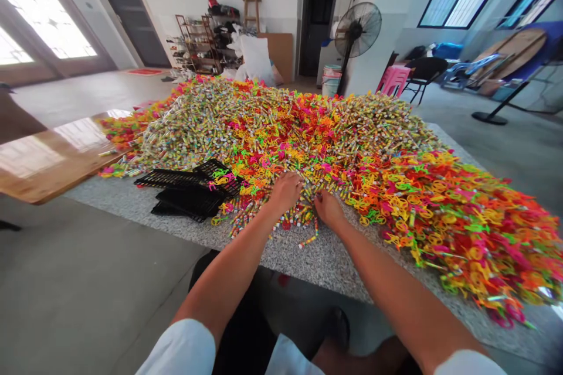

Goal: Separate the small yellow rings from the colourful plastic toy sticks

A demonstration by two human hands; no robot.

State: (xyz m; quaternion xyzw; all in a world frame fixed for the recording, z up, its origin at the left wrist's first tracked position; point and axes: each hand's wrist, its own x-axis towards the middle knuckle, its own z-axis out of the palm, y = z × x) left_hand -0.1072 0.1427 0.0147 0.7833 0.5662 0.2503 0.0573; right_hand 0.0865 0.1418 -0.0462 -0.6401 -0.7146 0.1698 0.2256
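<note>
A huge heap of small colourful sticks (281,123) and bright plastic rings (444,199) covers a speckled grey table (316,258). My left hand (287,190) rests at the heap's near edge, fingers curled down into the sticks. My right hand (328,208) lies beside it, also curled over loose sticks (303,220). What either hand grips is hidden by the fingers.
Black plastic trays (189,190) lie stacked on the table left of my hands. A wooden table (48,158) adjoins at the left. A standing fan (357,32), pink stool (393,79), black chair (423,73) and shelves (202,41) stand behind.
</note>
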